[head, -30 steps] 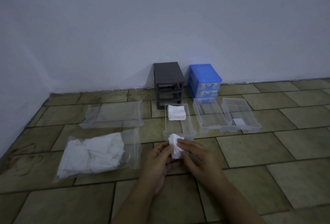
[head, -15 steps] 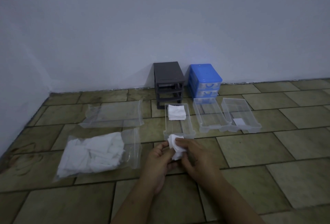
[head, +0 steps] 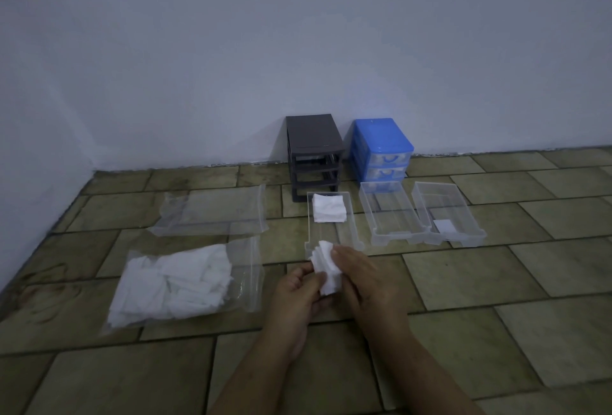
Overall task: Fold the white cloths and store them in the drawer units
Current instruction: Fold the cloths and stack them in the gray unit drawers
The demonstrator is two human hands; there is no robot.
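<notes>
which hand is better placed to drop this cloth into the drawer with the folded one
Right, probably. Both hands hold the cloth, but the right hand lies over it, nearest the clear drawer; the left hand sits lower.

Bare tiled floor (head: 496, 282) lies open at lower right and lower left of the frame. Ahead at centre, three clear drawers (head: 390, 216) sit in a row before the grey drawer unit (head: 313, 153) and blue drawer unit (head: 382, 149). Two plastic bags (head: 212, 212) occupy the left.
</notes>
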